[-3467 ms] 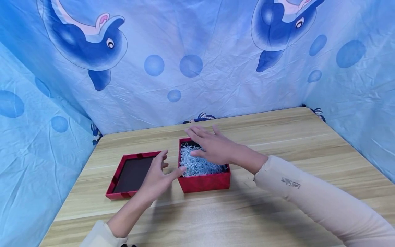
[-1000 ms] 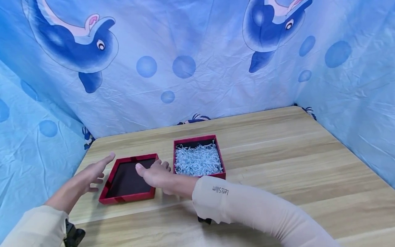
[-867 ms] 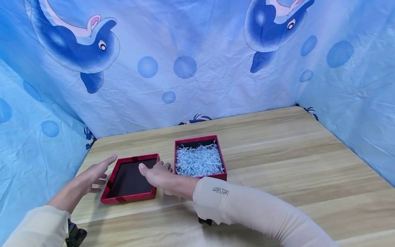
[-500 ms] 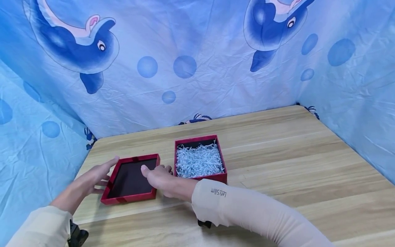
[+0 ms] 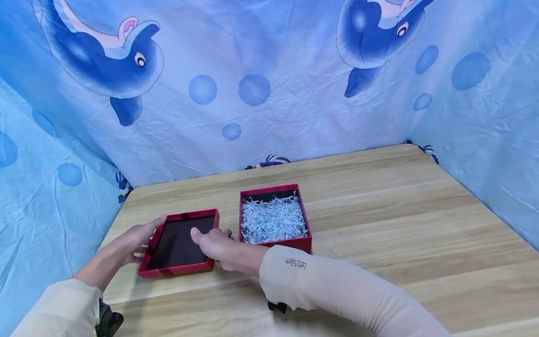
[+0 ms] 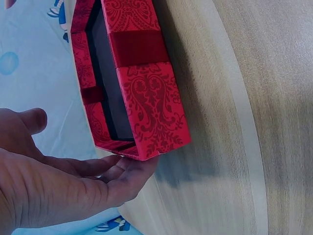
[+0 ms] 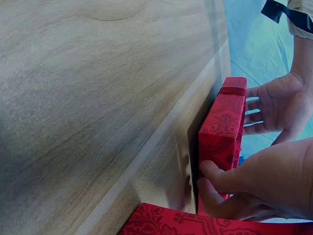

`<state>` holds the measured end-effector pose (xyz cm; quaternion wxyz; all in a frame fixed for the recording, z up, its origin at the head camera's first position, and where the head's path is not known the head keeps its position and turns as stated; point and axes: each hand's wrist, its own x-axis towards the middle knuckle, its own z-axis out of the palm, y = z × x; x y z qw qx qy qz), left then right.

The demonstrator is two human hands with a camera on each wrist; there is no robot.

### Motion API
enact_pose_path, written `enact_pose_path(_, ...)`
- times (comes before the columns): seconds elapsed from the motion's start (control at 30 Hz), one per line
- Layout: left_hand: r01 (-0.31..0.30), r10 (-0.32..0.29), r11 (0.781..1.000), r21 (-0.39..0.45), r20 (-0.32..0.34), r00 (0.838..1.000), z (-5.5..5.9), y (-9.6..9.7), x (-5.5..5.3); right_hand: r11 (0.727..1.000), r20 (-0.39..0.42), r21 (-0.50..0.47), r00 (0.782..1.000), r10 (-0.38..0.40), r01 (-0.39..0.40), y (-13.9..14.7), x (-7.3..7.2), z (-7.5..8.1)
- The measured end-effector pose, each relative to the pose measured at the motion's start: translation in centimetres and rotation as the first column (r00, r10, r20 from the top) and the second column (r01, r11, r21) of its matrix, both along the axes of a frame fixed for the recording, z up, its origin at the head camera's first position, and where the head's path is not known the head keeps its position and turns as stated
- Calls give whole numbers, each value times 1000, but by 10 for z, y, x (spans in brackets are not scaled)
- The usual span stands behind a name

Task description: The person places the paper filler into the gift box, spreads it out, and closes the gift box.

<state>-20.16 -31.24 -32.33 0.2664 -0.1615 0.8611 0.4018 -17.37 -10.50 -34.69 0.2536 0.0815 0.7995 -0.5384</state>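
Note:
A red patterned box lid (image 5: 181, 245), dark inside, lies with its hollow side up on the left of the table. My left hand (image 5: 134, 239) is at its left wall; in the left wrist view the fingertips touch the lid (image 6: 155, 105) near a corner, with the thumb apart from it. Across from it, my right hand (image 5: 218, 246) has its fingertips against the right wall, also seen in the right wrist view on the lid (image 7: 222, 120). Right of the lid stands the red box (image 5: 290, 244), filled with pale blue shredded paper (image 5: 273, 220).
The wooden table (image 5: 379, 201) stretches to the right and back. A blue dolphin-print cloth (image 5: 269, 51) hangs behind and at both sides. The box is close beside my right hand, its red wall (image 7: 168, 221) showing low in the right wrist view.
My right hand has left the shredded paper and come to the lid's right wall. My left hand has gone round to the left wall, closing in on it over the last second.

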Motion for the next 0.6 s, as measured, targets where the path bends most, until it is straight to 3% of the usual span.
enact_pose_path(0.6, -11, 11, 1000, -10, 13, 1000, -2, 5, -2, 999, 17, -36, 1000, 11, -10, -1, -3, -4)
